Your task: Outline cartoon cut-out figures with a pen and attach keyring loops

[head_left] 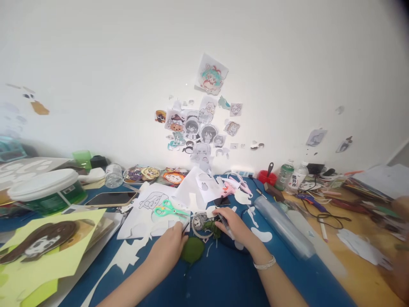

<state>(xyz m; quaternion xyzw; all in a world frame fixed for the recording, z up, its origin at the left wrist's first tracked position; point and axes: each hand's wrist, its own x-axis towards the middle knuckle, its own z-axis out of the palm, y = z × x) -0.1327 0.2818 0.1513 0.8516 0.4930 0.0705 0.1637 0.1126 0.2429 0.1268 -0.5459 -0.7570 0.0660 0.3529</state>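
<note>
My left hand (171, 244) is closed just below the green-handled scissors (168, 209). A thin dark edge shows at its fingertips, but I cannot make out what it is. My right hand (234, 226) is closed on a slim dark pen-like tool (226, 224), tilted toward the table. Between the hands lies a round ring-shaped piece (198, 221) with a grey figure in it. A dark green crumpled piece (213, 228) touches its right side. Nearer to me rests an olive-green rounded piece (192, 250). The scissors lie on white paper (134, 221) with a line drawing.
White paper scraps (129, 255) lie left of my hands on the blue tabletop (223, 281). A clear plastic roll (284, 228) stretches along the right. Further left are a phone (111, 199), a white-lidded tub (47, 189) and yellow sheets (70, 251). Bottles (285, 175) stand at the back right.
</note>
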